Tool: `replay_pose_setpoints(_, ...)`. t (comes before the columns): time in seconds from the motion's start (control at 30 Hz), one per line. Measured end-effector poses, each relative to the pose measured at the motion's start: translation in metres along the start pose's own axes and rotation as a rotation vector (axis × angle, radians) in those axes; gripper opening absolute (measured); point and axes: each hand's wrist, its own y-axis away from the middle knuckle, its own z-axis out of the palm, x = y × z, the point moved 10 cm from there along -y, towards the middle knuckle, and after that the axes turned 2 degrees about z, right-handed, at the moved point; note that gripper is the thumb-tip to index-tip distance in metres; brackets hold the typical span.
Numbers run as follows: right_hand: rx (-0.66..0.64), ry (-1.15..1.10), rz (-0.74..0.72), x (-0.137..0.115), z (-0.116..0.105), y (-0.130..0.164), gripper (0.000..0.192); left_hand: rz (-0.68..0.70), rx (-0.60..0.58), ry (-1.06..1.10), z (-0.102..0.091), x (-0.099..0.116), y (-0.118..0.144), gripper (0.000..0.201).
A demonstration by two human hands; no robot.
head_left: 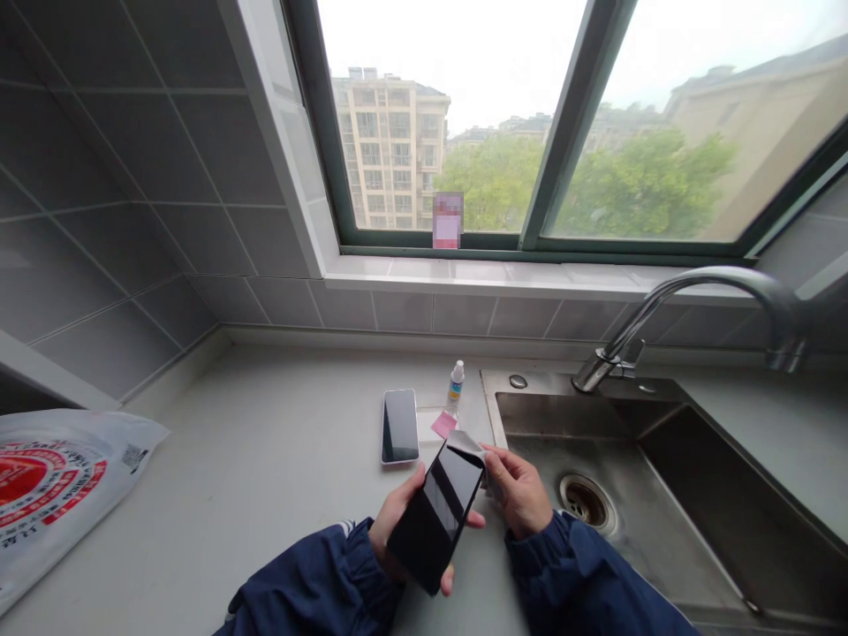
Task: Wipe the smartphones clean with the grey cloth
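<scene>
A black smartphone [434, 521] lies tilted in my left hand [395, 517], its dark glossy screen facing up and my fingers wrapped round its edges. My right hand [523, 493] pinches the corner of a thin grey cloth [466, 444] at the phone's upper end. Part of the cloth rests against that end. Behind them, a second phone [400, 427] with a pale frame lies on the counter. Beside it is a small pink piece [443, 424], of cloth or paper. A small white-capped bottle [456, 382] stands upright just beyond.
To my right is a steel sink [636, 477] with a curved chrome faucet [689, 283]. A printed white plastic bag [66, 495] sits at the left on the pale counter [265, 442]. The window sill [517, 276] runs along the back, with a pinkish blurred item [448, 225] by the window frame.
</scene>
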Motion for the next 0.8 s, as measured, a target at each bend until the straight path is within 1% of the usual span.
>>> replay_pose_setpoints(0.17, -0.044, -0.047, 0.011, 0.004, 0.017, 0.003, 0.062, -0.04, 0.024, -0.033, 0.0, -0.002, 0.001, 0.075)
replay_pose_setpoints(0.27, -0.055, -0.068, 0.032, 0.006, 0.02, 0.004, 0.063, -0.052, 0.027, -0.033, 0.003, -0.002, 0.002, 0.074)
replay_pose_setpoints(0.37, -0.065, -0.08, 0.053, 0.006, 0.02, 0.005, 0.062, -0.055, 0.025, -0.015, 0.003, -0.002, 0.001, 0.076)
replay_pose_setpoints(0.47, -0.071, -0.087, 0.072, 0.004, 0.017, 0.005, 0.059, -0.036, 0.032, 0.0, -0.001, -0.002, -0.001, 0.077)
replay_pose_setpoints(0.63, -0.033, -0.101, 0.081, 0.003, 0.01, 0.005, 0.052, 0.017, 0.035, 0.025, -0.004, 0.002, -0.001, 0.081)
replay_pose_setpoints(0.8, -0.029, -0.102, 0.075, 0.003, 0.009, 0.005, 0.05, -0.016, 0.062, 0.031, -0.004, -0.001, 0.0, 0.08)
